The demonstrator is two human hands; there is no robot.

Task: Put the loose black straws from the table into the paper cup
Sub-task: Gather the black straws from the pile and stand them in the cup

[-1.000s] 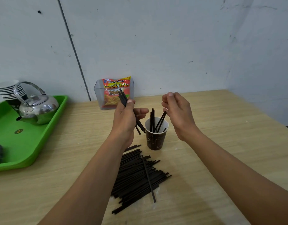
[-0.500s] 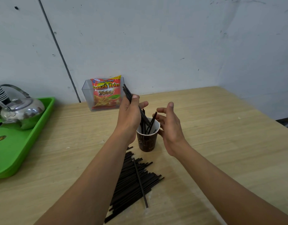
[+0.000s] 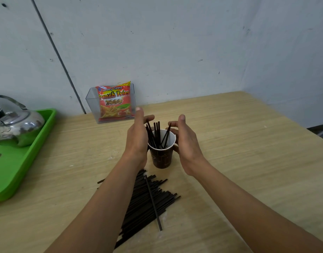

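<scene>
A dark brown paper cup (image 3: 161, 157) with a white inside stands upright on the wooden table (image 3: 239, 152). Several black straws (image 3: 156, 133) lean inside it, ends poking above the rim. My left hand (image 3: 137, 139) is beside the cup's left rim, fingers spread, holding nothing. My right hand (image 3: 186, 143) is beside the right rim, fingers apart and curved toward the cup. A pile of loose black straws (image 3: 148, 201) lies on the table just in front of the cup, partly hidden under my left forearm.
A clear plastic box with a red French fries packet (image 3: 114, 102) stands against the wall behind the cup. A green tray (image 3: 20, 161) at the left holds a shiny metal kettle (image 3: 16, 125). Walls meet at the far right corner.
My left hand held a bundle of straws above the cup; now those straws stand in the cup and the hand is open. My right hand has lowered beside the rim.
</scene>
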